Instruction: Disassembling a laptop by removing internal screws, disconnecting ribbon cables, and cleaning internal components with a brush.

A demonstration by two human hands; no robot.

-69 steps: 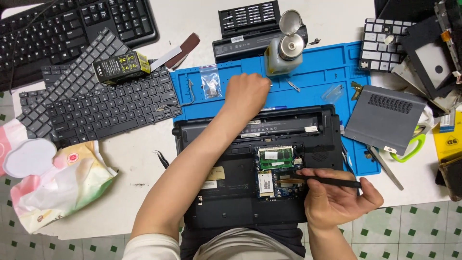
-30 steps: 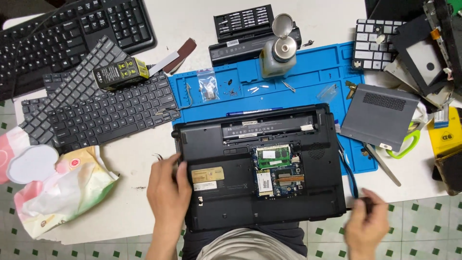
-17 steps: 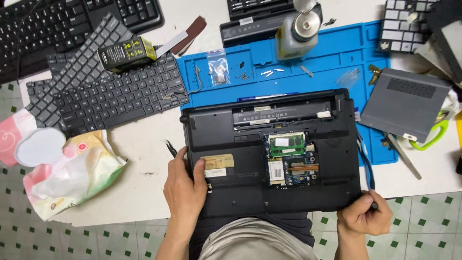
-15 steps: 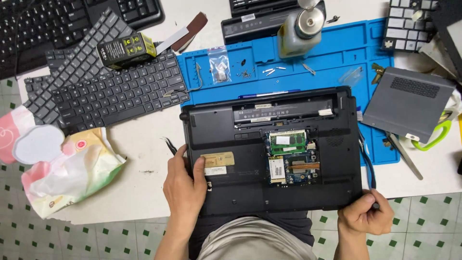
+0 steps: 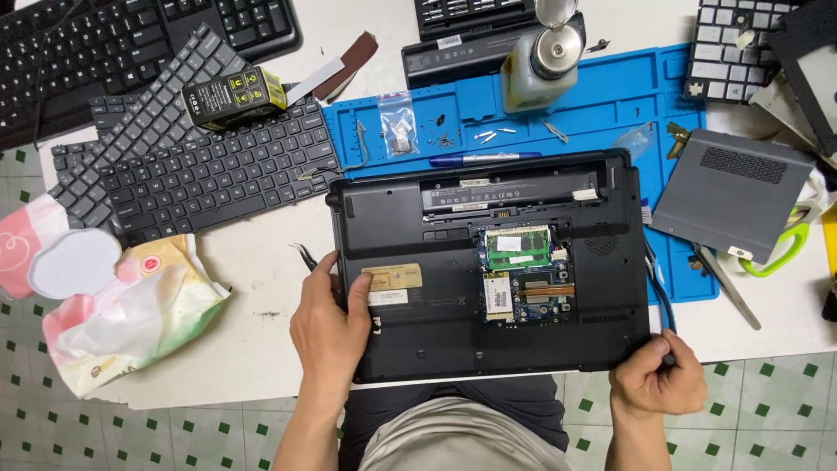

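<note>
Head view is showing a black laptop (image 5: 488, 270) lying upside down on the white surface (image 5: 261, 288), its far edge resting on a blue mat (image 5: 610, 96) — a green memory card and circuit boards are showing through an open bay near its middle. The left hand (image 5: 331, 327) is gripping the laptop's near left edge, thumb lying on the base beside a gold label (image 5: 392, 277). The right hand (image 5: 656, 379) is sitting at the near right corner, its grip clenched around a dark slim tool (image 5: 658, 288). Loose keyboards (image 5: 200, 166) are lying far left — a grey cover panel (image 5: 732, 192) is lying to the right.
</note>
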